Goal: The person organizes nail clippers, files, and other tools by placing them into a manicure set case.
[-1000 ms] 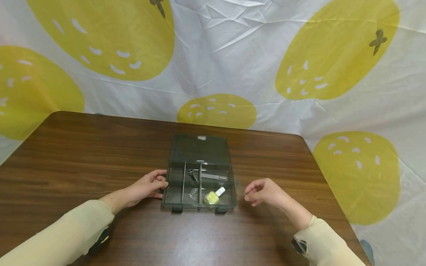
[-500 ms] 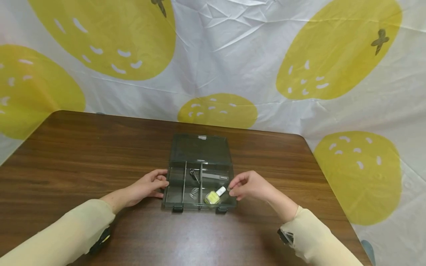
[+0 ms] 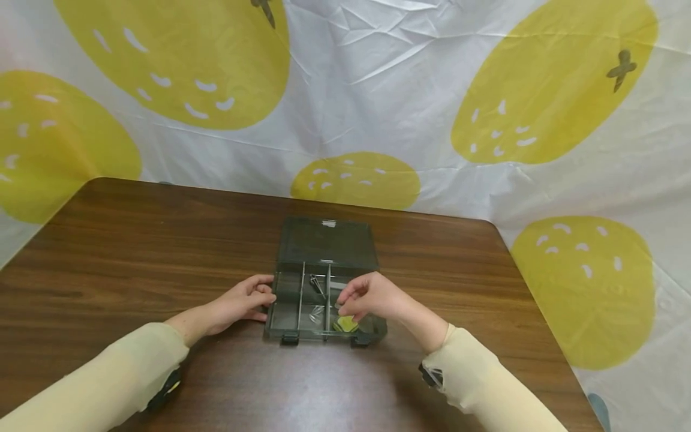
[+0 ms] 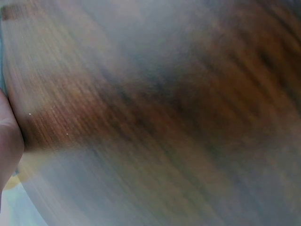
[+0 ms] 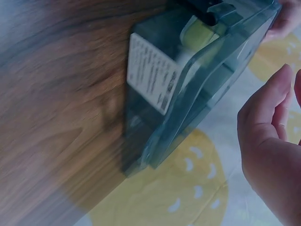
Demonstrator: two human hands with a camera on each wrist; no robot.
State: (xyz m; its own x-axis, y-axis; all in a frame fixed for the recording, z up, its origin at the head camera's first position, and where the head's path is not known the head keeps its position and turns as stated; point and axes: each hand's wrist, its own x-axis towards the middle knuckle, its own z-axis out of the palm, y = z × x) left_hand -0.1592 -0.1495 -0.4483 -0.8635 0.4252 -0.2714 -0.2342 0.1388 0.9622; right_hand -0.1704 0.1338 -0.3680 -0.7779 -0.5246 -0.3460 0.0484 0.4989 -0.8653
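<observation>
A dark translucent divided box [image 3: 286,333] lies open on the table, its lid [image 3: 328,243] folded back. My left hand [image 3: 229,309] rests against the box's left side, fingertips and thumb touching the wall. Over the right compartments, my right hand [image 3: 375,295] pinches a small clear piece [image 3: 339,305], too small to identify. Below its fingertips lies a yellow nail polish bottle [image 3: 345,324], its white cap hidden. Nail clippers [image 3: 317,285] occupy the middle rear compartment, with small clear items [image 3: 315,314] in front. A grey nail file [image 3: 337,286] is partly hidden by my right hand.
The brown wooden table [image 3: 162,258] extends around the box. Two latches, a left latch [image 3: 290,339] and a right latch [image 3: 360,340], stick out at the box's front. A white cloth [image 3: 367,78] with yellow fruit prints hangs behind the table.
My right hand has moved left from beside the box to above its right compartments, carrying the small clear piece. The left hand stays at the box's side.
</observation>
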